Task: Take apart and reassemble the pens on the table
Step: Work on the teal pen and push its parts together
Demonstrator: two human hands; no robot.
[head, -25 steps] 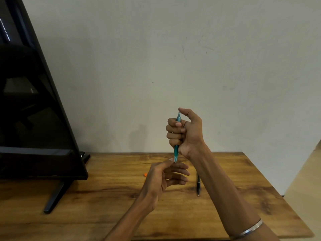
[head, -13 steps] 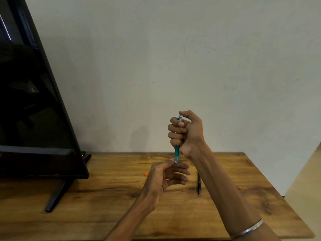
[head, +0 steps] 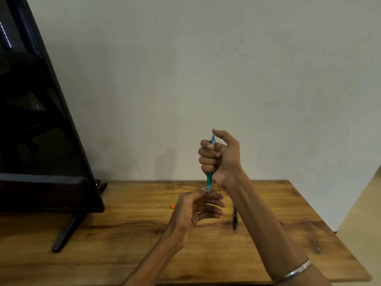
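Translucent teal plastic pen (head: pixel 209 178), glossy black pen (head: pixel 235 218) lying right of centre, wood-grain table (head: pixel 127 240) with soft sheen, glossy black television screen (head: pixel 37 131) at left, matt scuffed wall (head: pixel 226 58), polished metal bangle (head: pixel 292 272)

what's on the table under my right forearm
A black pen lies on the wooden table beside the right forearm; only its near part shows, the far end is hidden behind the arm.
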